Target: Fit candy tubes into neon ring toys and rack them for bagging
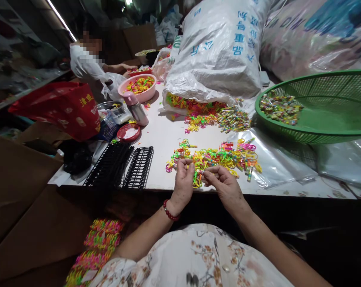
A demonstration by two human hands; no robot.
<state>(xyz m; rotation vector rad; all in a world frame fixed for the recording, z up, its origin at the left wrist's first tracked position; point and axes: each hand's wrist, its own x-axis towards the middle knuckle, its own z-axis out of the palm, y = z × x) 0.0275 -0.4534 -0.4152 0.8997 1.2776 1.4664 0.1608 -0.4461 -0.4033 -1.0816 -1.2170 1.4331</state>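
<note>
A pile of small bright plastic pieces (212, 155), in yellow, green, pink and orange, lies along the near side of the white table. My left hand (184, 181) is at the pile's front left, its fingers pinched together; a red bead bracelet circles the wrist. Just right of it, my right hand (223, 183) is closed at the front edge of the pile, thumb and forefinger pressed together. What either hand holds is too small to name. Behind the pile, wrapped little tubes (234, 118) lie beside more coloured pieces.
Black plastic racks (139, 167) lie left, near a red basket (129, 132) and a flask (136, 109). A green basket (318, 129) stands right, above clear bags (276, 163). A large white sack (213, 52) sits behind. Another person is at back left beside a pink basin (144, 95).
</note>
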